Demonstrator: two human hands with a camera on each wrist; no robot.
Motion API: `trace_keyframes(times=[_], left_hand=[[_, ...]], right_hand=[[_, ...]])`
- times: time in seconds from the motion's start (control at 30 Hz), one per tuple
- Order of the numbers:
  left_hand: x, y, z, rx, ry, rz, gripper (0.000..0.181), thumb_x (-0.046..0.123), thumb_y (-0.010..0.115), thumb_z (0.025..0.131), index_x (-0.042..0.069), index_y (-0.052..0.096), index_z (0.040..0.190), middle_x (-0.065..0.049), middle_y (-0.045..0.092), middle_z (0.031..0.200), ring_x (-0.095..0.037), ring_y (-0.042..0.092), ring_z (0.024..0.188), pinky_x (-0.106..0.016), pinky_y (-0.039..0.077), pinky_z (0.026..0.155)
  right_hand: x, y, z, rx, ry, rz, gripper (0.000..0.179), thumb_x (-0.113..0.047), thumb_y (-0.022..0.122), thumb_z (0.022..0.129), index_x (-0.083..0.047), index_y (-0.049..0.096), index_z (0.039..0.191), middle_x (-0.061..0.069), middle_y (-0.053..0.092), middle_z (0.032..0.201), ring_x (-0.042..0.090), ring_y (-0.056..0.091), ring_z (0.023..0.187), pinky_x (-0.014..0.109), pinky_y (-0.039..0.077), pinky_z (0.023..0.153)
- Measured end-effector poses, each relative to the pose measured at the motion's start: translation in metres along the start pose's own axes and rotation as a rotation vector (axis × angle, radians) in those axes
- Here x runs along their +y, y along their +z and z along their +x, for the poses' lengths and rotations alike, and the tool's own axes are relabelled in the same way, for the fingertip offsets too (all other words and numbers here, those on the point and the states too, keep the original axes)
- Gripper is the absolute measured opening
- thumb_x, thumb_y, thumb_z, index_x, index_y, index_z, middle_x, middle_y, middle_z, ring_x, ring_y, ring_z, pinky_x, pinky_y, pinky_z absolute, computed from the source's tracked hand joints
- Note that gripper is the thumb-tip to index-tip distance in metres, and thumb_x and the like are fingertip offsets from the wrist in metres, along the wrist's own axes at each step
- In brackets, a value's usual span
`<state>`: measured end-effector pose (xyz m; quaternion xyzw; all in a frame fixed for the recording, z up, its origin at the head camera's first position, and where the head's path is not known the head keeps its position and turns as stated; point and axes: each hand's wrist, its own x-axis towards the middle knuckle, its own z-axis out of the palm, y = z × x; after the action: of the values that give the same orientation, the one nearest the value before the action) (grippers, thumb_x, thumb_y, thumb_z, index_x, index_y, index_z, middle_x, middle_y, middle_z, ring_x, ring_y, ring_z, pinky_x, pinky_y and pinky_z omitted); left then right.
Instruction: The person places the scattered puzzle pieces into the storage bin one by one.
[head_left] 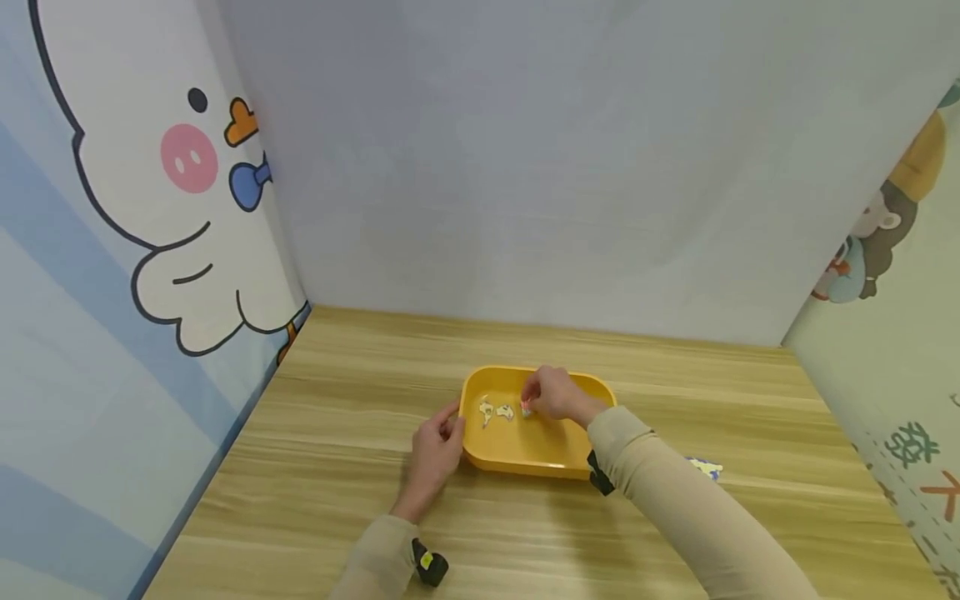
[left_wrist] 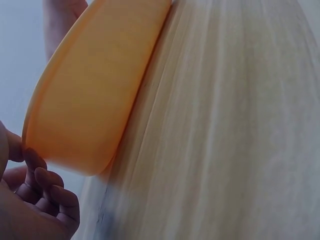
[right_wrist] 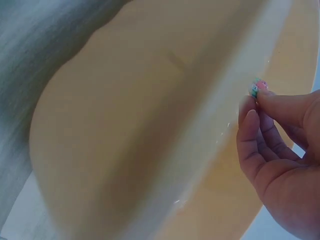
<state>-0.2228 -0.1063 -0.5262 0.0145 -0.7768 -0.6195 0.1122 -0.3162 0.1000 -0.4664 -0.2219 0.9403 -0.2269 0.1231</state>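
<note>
Pale grey backdrop (head_left: 540, 167) stands behind the wood-grained surface (head_left: 360, 367), and on the left wall is drawn a big white cartoon bird (head_left: 127, 150). Upon the surface is placed a yellow tray (head_left: 525, 463) with rounded corners. Left hand (head_left: 436, 450) is at the left side of this tray; its fingers are bent and nearly closed, and they pinch the rim. Right hand (head_left: 557, 394) is over the inside of the tray, with the thumb and forefinger closed together on a small colourful piece (right_wrist: 258, 87), which shows pink and green. Near this piece, in the left part of the tray, lie two small pale pieces (head_left: 505, 412), side by side. Outside, to the right of the tray, a blue-and-yellow piece (head_left: 707, 468) rests on the surface, partly hidden by the right sleeve (head_left: 682, 500).
</note>
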Motion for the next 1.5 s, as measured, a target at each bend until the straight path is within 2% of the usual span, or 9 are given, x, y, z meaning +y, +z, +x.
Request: trace_keyframes(times=[0.27,0.6,0.8,1.07,1.27,1.5], left_hand=[[0.0,0.0,-0.001,0.01,0.023,0.011,0.031,0.004,0.058,0.092,-0.004,0.062,0.121,0.0,0.048,0.063,-0.009,0.042,0.051,-0.02,0.035,0.044],[0.002,0.0,-0.001,-0.003,0.033,-0.004,0.031,0.003,0.058,0.093,-0.004,0.061,0.122,-0.002,0.049,0.064,-0.008,0.042,0.051,-0.019,0.035,0.044],[0.001,0.0,-0.001,-0.013,0.028,0.007,0.031,0.003,0.058,0.093,-0.004,0.062,0.122,-0.002,0.049,0.064,-0.009,0.042,0.052,-0.019,0.036,0.044],[0.0,-0.001,-0.001,-0.004,0.028,0.02,0.03,0.004,0.058,0.093,-0.004,0.062,0.122,-0.001,0.049,0.064,-0.007,0.042,0.051,-0.02,0.036,0.044],[0.0,-0.002,-0.001,-0.016,0.025,0.025,0.031,0.004,0.058,0.093,-0.004,0.061,0.123,-0.001,0.049,0.065,-0.007,0.043,0.051,-0.02,0.037,0.044],[-0.001,-0.003,-0.001,-0.011,0.028,0.018,0.031,0.004,0.058,0.093,-0.005,0.061,0.123,-0.001,0.049,0.065,-0.009,0.043,0.052,-0.02,0.036,0.044]], right_hand=[[0.0,0.006,0.002,-0.004,0.005,-0.027,0.004,-0.002,0.071,0.08,-0.004,0.073,0.084,-0.002,0.065,0.076,0.015,0.054,0.069,0.03,0.047,0.067],[-0.003,0.01,0.006,0.005,0.066,-0.061,0.003,-0.005,0.074,0.078,-0.003,0.072,0.08,0.0,0.066,0.076,0.018,0.056,0.07,0.032,0.048,0.068],[0.0,0.016,0.007,0.006,0.109,-0.068,0.003,-0.006,0.074,0.078,-0.007,0.072,0.08,0.0,0.065,0.078,0.019,0.056,0.073,0.033,0.048,0.068],[0.0,0.024,0.009,0.024,0.101,-0.088,0.012,0.002,0.066,0.076,-0.007,0.072,0.08,0.004,0.067,0.08,0.021,0.058,0.076,0.034,0.05,0.069],[-0.007,0.022,0.007,0.022,0.106,-0.112,0.01,0.002,0.068,0.076,-0.004,0.073,0.082,0.005,0.067,0.081,0.025,0.06,0.08,0.035,0.051,0.072],[-0.004,0.024,0.01,0.025,0.11,-0.106,0.012,0.003,0.069,0.076,-0.008,0.074,0.077,0.002,0.067,0.08,0.022,0.057,0.078,0.034,0.05,0.072]])
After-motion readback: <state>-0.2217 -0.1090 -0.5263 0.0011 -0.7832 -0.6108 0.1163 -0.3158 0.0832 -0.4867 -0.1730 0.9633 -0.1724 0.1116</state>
